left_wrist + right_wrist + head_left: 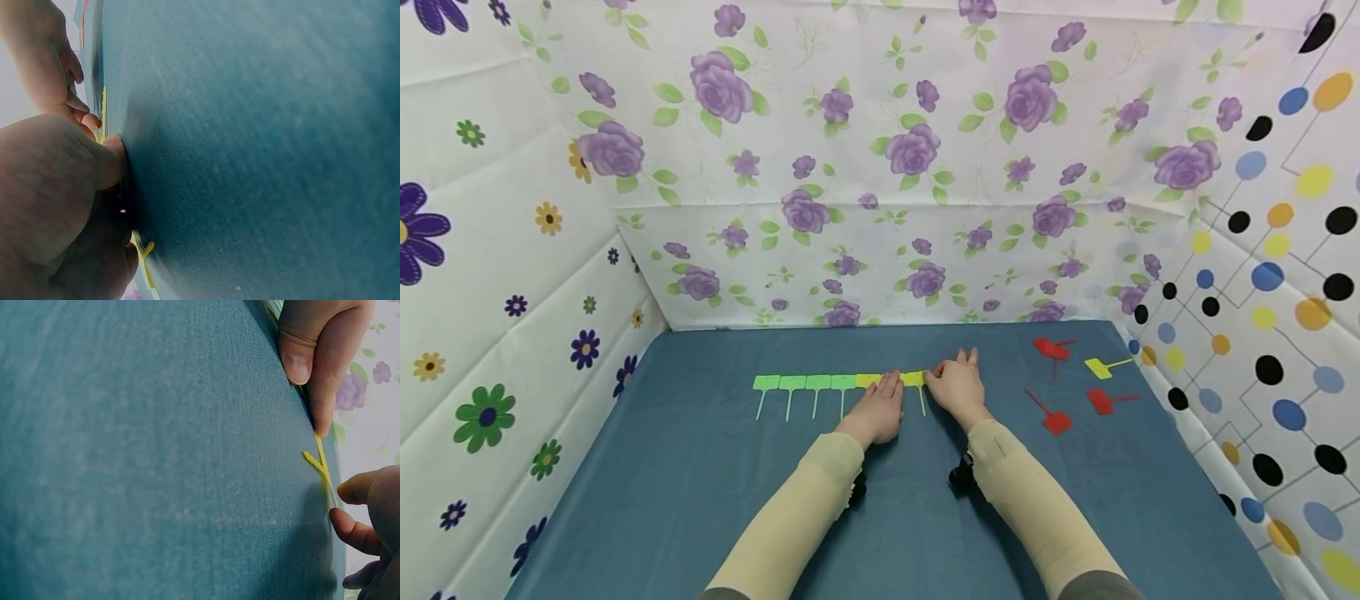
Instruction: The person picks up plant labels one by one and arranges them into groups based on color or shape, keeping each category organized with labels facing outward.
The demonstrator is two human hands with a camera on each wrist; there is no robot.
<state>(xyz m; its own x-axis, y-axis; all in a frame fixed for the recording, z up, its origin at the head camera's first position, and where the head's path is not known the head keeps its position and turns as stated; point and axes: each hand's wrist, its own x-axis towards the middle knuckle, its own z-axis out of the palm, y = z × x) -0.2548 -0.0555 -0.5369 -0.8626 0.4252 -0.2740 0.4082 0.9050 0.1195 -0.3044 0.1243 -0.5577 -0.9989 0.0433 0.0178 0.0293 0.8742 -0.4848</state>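
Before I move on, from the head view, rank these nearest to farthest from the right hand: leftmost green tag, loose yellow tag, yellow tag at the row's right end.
1. End yellow tag: at the right hand, left side.
2. Loose yellow tag: to the right.
3. Leftmost green tag: far left.

Pale cream sleeves (1033, 500), long and smooth, dark grey fabric (1097, 587) at their upper ends; small black wrist cameras (961, 477)

No text, label, brand, number or sign appears legible, though the wrist views are dim.
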